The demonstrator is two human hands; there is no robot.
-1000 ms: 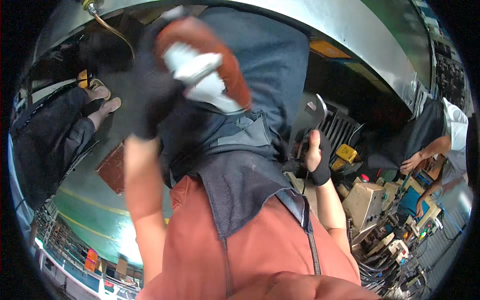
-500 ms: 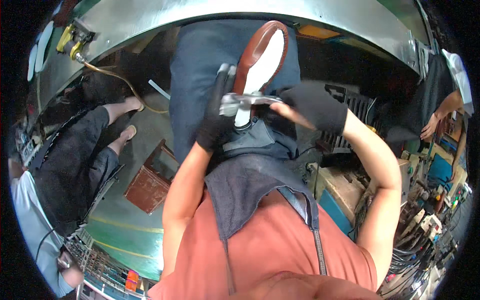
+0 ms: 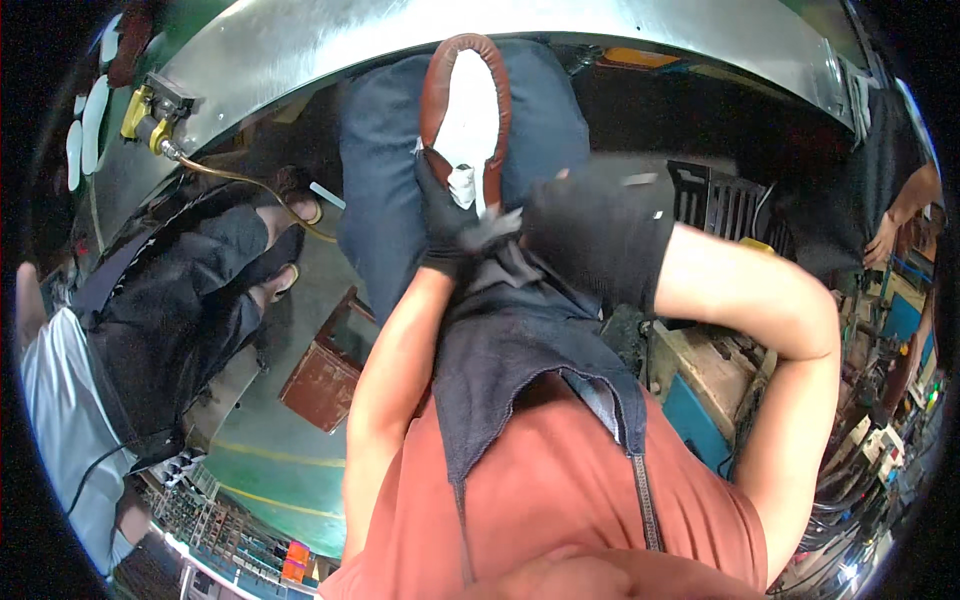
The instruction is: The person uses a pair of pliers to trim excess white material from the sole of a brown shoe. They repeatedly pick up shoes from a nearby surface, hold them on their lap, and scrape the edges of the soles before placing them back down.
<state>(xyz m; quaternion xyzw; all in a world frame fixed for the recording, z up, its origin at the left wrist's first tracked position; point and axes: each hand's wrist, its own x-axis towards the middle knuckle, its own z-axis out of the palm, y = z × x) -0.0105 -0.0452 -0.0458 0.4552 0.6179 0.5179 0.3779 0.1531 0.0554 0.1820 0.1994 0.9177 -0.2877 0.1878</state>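
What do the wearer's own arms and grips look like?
Wrist-length black gloves cover the left grip and right grip; the right one, blurred, shows small pale marks. Both forearms are bare. A short salmon-red sleeve shows on the right arm.

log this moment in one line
left hand: on brown shoe; right hand: holding blurred metal tool; shoe: white underside up; yellow tool: on metal bench

Free room over right thigh [image 3: 548, 115]; metal bench [image 3: 700, 50] blocks ahead of shoe [image 3: 470, 105]; left hand [image 3: 447, 222], right hand [image 3: 600, 235] crowd rear.

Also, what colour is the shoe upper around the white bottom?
Reddish-brown; the shoe upper shows best in the head view.
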